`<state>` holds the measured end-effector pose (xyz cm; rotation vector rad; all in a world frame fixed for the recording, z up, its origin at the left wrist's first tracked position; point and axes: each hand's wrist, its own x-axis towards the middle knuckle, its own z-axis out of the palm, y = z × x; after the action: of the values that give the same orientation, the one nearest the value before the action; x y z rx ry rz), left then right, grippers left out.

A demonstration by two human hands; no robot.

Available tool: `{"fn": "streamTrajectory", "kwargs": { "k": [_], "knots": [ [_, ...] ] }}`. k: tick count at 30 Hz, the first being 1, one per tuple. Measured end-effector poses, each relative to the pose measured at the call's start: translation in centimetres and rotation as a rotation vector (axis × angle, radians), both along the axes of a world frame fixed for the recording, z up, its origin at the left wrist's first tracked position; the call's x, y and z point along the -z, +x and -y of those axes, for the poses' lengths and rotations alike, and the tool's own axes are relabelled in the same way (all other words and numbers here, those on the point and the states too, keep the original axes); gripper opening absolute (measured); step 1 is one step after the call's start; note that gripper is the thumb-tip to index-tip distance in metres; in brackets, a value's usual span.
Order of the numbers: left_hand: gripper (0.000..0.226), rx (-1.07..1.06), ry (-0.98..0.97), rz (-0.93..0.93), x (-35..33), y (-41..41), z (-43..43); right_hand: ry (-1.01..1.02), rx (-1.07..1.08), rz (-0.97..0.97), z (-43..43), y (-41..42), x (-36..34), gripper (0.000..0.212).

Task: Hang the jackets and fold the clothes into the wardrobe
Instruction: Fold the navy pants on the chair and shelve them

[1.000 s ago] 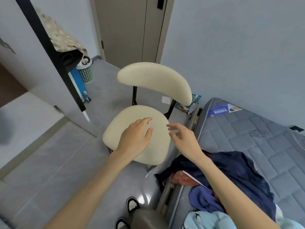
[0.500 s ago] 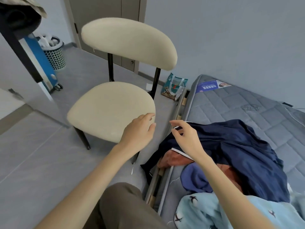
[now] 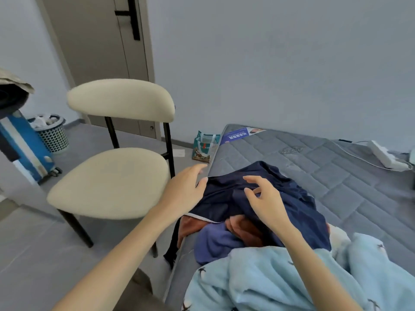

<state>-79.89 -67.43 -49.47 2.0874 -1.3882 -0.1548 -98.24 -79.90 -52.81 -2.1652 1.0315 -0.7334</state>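
A dark navy garment point(image 3: 292, 198) lies crumpled on the grey mattress point(image 3: 336, 158), on top of a rust-brown piece point(image 3: 244, 227) and a purple-blue piece point(image 3: 215, 243). A light blue garment with bird prints point(image 3: 269, 281) lies nearest me. My left hand point(image 3: 184, 189) hovers at the garment's left edge, fingers relaxed and holding nothing. Over the navy cloth is my right hand point(image 3: 265, 198), its fingers spread and slightly bent, fingertips at or just above the fabric. Neither hand grips anything.
A cream chair point(image 3: 112, 180) with black legs stands left of the bed. Behind it are a closed door point(image 3: 101, 52), a mesh waste bin point(image 3: 52, 133) and a blue suitcase point(image 3: 24, 144). A snack bag point(image 3: 204, 144) sits on the floor; a power strip point(image 3: 386, 156) lies on the mattress.
The view has swung from the chair toward the bed. Both hands moved right, from over the chair seat to the navy garment on the mattress.
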Motion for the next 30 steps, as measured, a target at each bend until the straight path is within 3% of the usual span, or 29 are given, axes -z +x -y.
{"fn": "streamTrajectory", "kwargs": {
  "k": [6, 12, 15, 21, 24, 30],
  "knots": [
    [0.042, 0.12, 0.041, -0.023, 0.6, -4.6, 5.6, -0.032, 0.307, -0.231, 6.0, -6.9, 2.1, 0.04],
    [0.043, 0.159, 0.099, -0.049, 2.3, -5.7, 7.8, 0.353, 0.484, -0.347, 9.7, -8.4, 5.0, 0.066],
    [0.043, 0.171, 0.115, -0.064, 2.6, -5.2, 8.1, 0.352, 0.573, -0.391, 10.4, -8.1, 5.7, 0.081],
    [0.042, 0.184, 0.109, -0.066, 2.5, -3.8, 7.7, 0.242, 0.496, -0.387, 10.8, -8.4, 4.7, 0.043],
    [0.043, 0.193, 0.099, -0.066, 2.1, -3.1, 7.3, 0.111, 0.423, -0.28, 10.2, -8.1, 3.5, 0.024],
    [0.043, 0.195, 0.059, -0.102, 0.6, -2.5, 5.9, -0.015, 0.229, -0.126, 8.8, -5.2, -0.2, 0.022]
  ]
}}
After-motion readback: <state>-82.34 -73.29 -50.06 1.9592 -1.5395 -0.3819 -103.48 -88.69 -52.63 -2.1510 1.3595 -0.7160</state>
